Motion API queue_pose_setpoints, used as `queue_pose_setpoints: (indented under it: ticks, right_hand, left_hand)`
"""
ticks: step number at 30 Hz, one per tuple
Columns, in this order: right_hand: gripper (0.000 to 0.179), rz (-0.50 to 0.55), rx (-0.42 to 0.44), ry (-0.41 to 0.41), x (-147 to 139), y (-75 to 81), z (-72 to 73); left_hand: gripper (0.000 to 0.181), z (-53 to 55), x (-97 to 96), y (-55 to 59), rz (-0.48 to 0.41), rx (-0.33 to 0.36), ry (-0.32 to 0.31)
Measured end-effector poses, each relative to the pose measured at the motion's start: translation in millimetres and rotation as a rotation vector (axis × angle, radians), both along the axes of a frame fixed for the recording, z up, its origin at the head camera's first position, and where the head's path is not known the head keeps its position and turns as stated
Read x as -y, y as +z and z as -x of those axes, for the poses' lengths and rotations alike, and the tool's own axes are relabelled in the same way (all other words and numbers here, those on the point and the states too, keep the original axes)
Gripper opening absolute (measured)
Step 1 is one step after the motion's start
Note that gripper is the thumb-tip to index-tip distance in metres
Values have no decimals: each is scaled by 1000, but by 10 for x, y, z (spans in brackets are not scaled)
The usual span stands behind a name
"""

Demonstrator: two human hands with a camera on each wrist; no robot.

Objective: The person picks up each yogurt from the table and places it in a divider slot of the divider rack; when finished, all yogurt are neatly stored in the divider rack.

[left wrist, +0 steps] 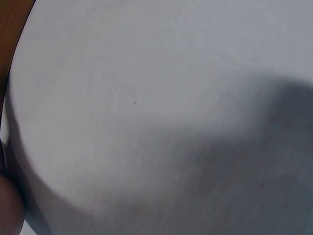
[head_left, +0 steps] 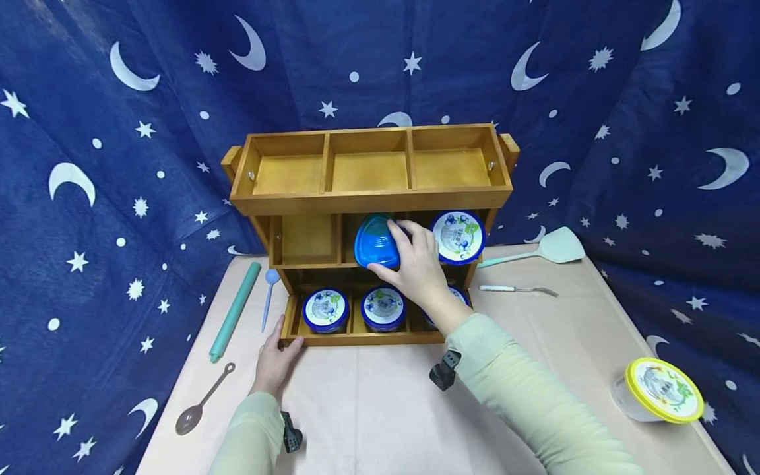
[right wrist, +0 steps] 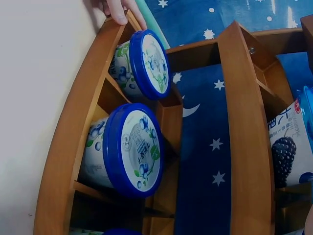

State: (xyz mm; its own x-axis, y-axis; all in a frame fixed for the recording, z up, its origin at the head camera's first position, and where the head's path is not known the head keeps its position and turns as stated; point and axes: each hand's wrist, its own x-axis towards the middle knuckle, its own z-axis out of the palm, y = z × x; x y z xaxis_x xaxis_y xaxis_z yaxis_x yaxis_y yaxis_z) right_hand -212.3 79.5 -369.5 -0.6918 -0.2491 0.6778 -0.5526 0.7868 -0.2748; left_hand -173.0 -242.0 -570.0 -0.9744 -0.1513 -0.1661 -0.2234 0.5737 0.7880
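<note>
At 3-tier brown wooden rack, right hand half-curled round white, blue-lidded blackberry-print tub; left hand grips bottom front-left corner.

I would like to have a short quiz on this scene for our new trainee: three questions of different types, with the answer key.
1. Multiple choice: What does the right hand grip?
a) a brown spoon
b) a blue-topped container
c) a fork

2. True or false: The yellow-lidded tub is outside the wooden rack.

3. Fill in the missing word: The left hand touches the front left corner of the rack's ____ tier.

Key:
1. b
2. True
3. bottom
</note>
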Motion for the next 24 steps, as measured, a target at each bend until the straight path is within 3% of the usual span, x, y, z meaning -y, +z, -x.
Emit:
queue_pose_setpoints:
  ticks: [5, 24]
  right_hand:
    - [82, -5, 14, 11, -25, 23, -25]
    - [90, 9, -80, 58, -168, 103, -96]
  left_hand:
    - [81, -7, -3, 15, 1, 5, 1]
    - [81, 5, -8, -3, -7, 24, 8]
